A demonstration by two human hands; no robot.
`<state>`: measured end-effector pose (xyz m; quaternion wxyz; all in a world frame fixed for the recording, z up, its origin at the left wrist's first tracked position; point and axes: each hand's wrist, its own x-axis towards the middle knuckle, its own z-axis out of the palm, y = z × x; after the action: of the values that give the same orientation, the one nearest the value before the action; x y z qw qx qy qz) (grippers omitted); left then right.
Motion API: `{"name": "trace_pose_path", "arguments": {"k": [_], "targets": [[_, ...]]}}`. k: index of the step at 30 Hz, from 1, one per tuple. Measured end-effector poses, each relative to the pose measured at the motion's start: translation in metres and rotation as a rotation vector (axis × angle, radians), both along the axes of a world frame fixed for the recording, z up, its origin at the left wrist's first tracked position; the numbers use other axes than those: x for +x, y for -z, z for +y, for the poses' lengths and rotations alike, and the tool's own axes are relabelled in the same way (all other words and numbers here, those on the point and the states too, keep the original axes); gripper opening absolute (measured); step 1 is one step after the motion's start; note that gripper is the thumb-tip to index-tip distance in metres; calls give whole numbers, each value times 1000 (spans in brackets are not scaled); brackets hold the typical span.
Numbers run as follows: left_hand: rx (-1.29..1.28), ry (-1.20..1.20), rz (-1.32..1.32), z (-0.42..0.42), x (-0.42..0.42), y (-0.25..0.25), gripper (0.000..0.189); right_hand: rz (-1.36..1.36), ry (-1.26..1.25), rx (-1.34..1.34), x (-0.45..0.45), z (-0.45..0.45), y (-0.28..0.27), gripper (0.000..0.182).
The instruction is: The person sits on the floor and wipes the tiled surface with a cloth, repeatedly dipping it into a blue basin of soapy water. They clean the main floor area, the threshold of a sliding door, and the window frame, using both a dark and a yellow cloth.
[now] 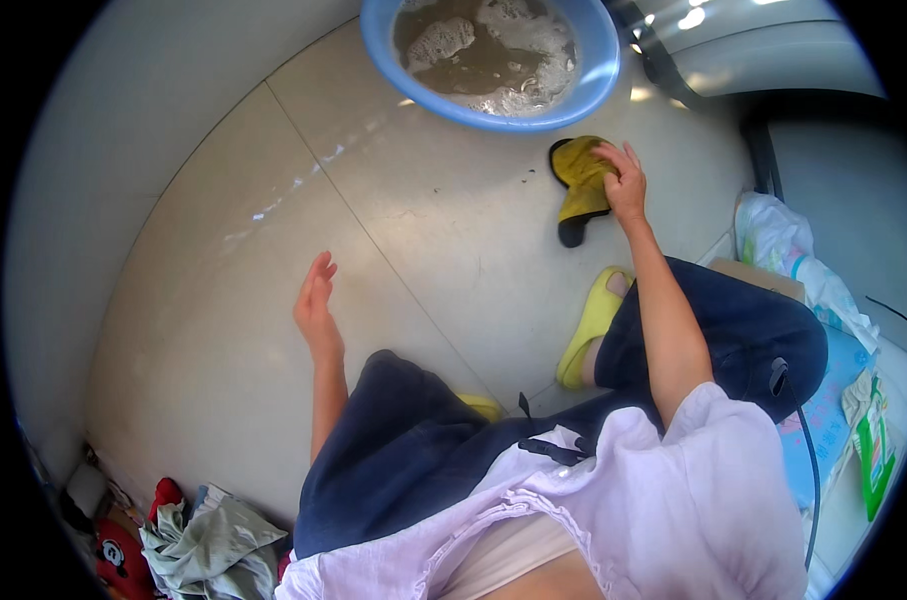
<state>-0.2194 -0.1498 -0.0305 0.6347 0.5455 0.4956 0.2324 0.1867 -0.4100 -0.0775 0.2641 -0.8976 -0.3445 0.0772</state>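
Beside the blue basin, my right hand point(624, 184) touches the right edge of a yellow fabric item with black ends point(584, 176), possibly a sock. Its fingers lie partly over the cloth, and I cannot tell whether they grip it. My left hand point(317, 304) is held over the tiled floor to the left of my knee, holding nothing, with its fingers loosely extended. Just beyond the yellow item stands the blue plastic basin point(491, 122), containing murky brown water point(483, 67) with white suds on top.
Yellow-green slippers point(592, 326) are on my feet. Crumpled clothes point(209, 540) lie at lower left. Plastic bags point(776, 232), a cardboard box point(757, 277) and a blue package point(817, 427) line the right side. A dark cable point(812, 457) hangs by my right knee. A wall point(153, 97) bounds the left.
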Motion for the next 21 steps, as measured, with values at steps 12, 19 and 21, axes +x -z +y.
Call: {"name": "trace_pose_path", "arguments": {"k": [12,19,21], "targets": [[-72,-120,-101,-13,-16,-2,41,-181,-346,-177,-254,167,27,54],[16,-92,-137,-3,-33,-19,42,6,-290,438,-247,161,-2,45],[-13,-151,-141,-1,-43,-15,41,-156,3,361,-186,131,-20,45]]}}
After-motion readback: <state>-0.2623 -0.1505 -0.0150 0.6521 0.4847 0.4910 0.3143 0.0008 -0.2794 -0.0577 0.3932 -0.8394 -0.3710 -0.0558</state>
